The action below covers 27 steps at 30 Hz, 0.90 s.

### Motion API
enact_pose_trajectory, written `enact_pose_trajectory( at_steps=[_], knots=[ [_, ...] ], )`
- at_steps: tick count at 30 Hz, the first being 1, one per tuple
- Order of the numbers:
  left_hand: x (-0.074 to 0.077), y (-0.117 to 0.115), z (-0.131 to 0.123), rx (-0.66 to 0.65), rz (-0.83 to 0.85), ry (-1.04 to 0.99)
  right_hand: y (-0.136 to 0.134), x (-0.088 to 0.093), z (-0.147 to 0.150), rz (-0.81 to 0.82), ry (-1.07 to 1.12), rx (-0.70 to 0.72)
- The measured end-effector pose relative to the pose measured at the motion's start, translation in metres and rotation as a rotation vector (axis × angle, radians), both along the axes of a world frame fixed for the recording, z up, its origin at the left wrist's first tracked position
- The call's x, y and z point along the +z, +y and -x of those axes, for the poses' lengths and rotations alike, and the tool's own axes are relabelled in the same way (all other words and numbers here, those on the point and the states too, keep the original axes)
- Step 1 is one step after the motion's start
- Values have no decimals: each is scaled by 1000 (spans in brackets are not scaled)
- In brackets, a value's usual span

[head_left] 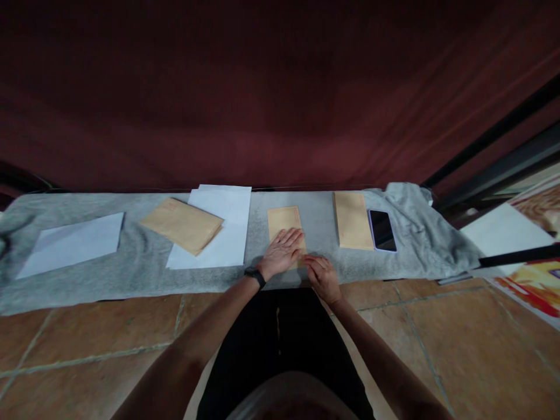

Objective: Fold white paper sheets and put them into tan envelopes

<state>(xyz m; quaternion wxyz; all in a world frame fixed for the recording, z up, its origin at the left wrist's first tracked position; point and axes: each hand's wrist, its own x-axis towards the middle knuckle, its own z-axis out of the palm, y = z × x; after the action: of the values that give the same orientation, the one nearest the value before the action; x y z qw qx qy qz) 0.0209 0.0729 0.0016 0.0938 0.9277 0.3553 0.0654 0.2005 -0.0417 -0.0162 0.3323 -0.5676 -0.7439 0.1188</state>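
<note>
A brown envelope (285, 220) lies on the grey cloth (131, 280) straight ahead. My left hand (282, 251), with a black band on the wrist, rests flat on its near half, fingers stretched out. My right hand (322, 276) sits at the envelope's near right corner with fingers curled down against the edge; I cannot make out whether anything is pinched in them.
A pile of brown envelopes (182, 225) lies on white sheets (227, 233) to the left, with another white sheet (74, 242) further left. To the right are a brown envelope (352, 220) and a phone (382, 230). Red curtain behind, tiled floor in front.
</note>
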Motion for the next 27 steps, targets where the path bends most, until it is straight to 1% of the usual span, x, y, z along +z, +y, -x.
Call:
enact_pose_trajectory(
  at_steps=[6,8,11,14,17,21,24,27],
  knots=[
    [1,-32,12,-57,-42,-18,0,-2,5,-15,39,-122],
    [2,-42,16,-73,-55,-21,2,-2,7,-17,41,-186],
    [4,-57,23,-102,-64,-22,7,2,13,3,-5,-300],
    [7,-72,29,-121,-81,-23,13,9,23,67,-78,-382],
    [6,-90,34,-92,-114,-23,16,16,35,136,-123,-444],
    [-1,-109,35,-4,-164,-39,21,23,43,194,-136,-472],
    [-8,-115,32,48,-181,-60,28,26,42,227,-71,-474],
    [-11,-115,30,53,-187,-75,32,23,40,287,27,-460]
  ],
)
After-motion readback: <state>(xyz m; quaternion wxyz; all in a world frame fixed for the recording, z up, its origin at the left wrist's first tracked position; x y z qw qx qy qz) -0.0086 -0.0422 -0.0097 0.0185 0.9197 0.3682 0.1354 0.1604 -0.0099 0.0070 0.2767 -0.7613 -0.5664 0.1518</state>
